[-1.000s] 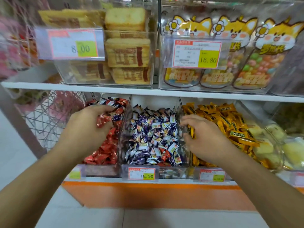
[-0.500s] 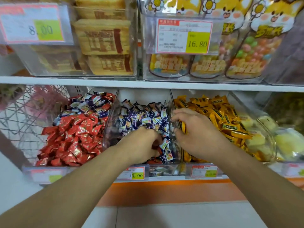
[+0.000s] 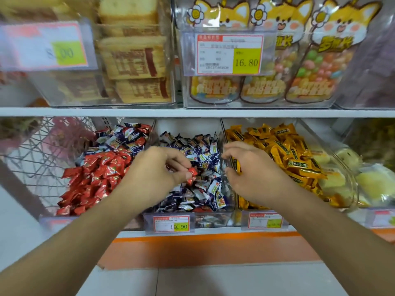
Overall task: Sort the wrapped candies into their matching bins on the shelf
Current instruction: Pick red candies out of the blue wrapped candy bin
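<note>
Left hand [image 3: 157, 167]: pinches red candy [image 3: 191, 173] over blue-candy bin [image 3: 190, 218]. Right hand [image 3: 249, 174]: grips yellow candy [image 3: 237, 165] beside it. Advice: carry each outward, red to red pile [image 3: 94, 180] left, yellow to yellow pile [image 3: 288, 152] right; release low.

2 bare forearms enter from the bottom corners, both visible from near the elbow to the fingertips. No sleeves, cuffs or fabric anywhere on them. Left hand [image 3: 157, 169]: no glove, no ring, no bracelet or watch at the wrist. Right hand [image 3: 249, 174]: same, bare, no jewellery, no strap, no tape. Fingers on both are short and rounded; nails too small and blurred to tell length or polish. No tattoos, marks or plasters visible on the upper sides of the arms. Undersides of arms and palms hidden. Rest of the person out of view.
</note>
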Demonstrator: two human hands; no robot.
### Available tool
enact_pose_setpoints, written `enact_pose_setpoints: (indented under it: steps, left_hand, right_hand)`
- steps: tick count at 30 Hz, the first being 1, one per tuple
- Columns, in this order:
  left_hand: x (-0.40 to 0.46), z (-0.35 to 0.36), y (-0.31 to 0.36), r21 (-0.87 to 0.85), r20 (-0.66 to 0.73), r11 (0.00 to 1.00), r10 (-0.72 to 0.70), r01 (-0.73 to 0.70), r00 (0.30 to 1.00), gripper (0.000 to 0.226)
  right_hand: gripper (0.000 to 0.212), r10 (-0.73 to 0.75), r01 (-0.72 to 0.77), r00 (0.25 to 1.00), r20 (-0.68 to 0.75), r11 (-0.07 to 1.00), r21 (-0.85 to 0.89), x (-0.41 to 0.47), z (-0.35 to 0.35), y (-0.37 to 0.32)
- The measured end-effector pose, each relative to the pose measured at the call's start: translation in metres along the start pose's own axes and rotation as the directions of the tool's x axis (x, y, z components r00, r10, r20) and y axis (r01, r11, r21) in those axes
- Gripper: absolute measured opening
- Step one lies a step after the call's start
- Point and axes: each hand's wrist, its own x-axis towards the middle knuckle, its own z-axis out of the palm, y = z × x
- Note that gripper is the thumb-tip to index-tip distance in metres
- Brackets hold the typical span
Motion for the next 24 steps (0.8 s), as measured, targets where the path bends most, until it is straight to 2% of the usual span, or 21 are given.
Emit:
enact_pose_setpoints:
  steps: [3, 6, 9, 11, 14, 17, 20, 24]
  left_hand:
    - [-0.011, -0.038, -0.005, 0.011, -0.145, 1.0, -0.016, 0.018, 0.989, 0.015]
    - [-0.022, -0.074, -0.022, 0.082, -0.331, 0.994, -0.044, 0.075, 0.943, 0.015]
    - [-0.033, -0.09, -0.037, 0.277, -0.385, 0.945, -0.055, 0.172, 0.921, 0.01]
    - [-0.036, -0.088, -0.04, 0.397, -0.369, 0.903, -0.005, 0.163, 0.929, 0.014]
    - [-0.031, -0.07, -0.029, 0.425, -0.254, 0.905, 0.144, -0.023, 0.956, 0.021]
    - [-0.016, -0.034, -0.008, 0.359, -0.005, 0.918, 0.185, -0.17, 0.983, 0.023]
    - [0.008, 0.012, -0.004, 0.368, 0.236, 0.888, 0.196, -0.275, 0.952, 0.028]
    - [0.041, 0.054, -0.017, 0.478, 0.436, 0.809, 0.12, -0.342, 0.892, 0.052]
  right_hand:
    - [0.035, 0.013, -0.013, 1.0, -0.009, 1.0, -0.009, 0.0, 0.001, -0.003]
    - [0.035, 0.023, -0.024, 1.0, -0.015, 1.0, -0.014, -0.001, 0.002, -0.005]
    - [0.035, 0.017, -0.017, 1.0, -0.011, 1.0, -0.02, -0.002, 0.002, -0.007]
    - [0.035, 0.018, -0.018, 1.0, -0.014, 1.0, -0.022, -0.002, 0.001, -0.009]
    - [0.033, 0.021, -0.022, 1.0, -0.018, 1.0, -0.019, -0.001, 0.002, -0.01]
    - [0.031, 0.02, -0.02, 1.0, -0.016, 1.0, -0.022, 0.001, 0.002, -0.009]
    - [0.032, 0.008, -0.008, 1.0, -0.012, 1.0, -0.016, 0.003, 0.001, -0.007]
    - [0.037, -0.013, 0.013, 1.0, -0.002, 1.0, -0.001, 0.002, 0.001, -0.002]
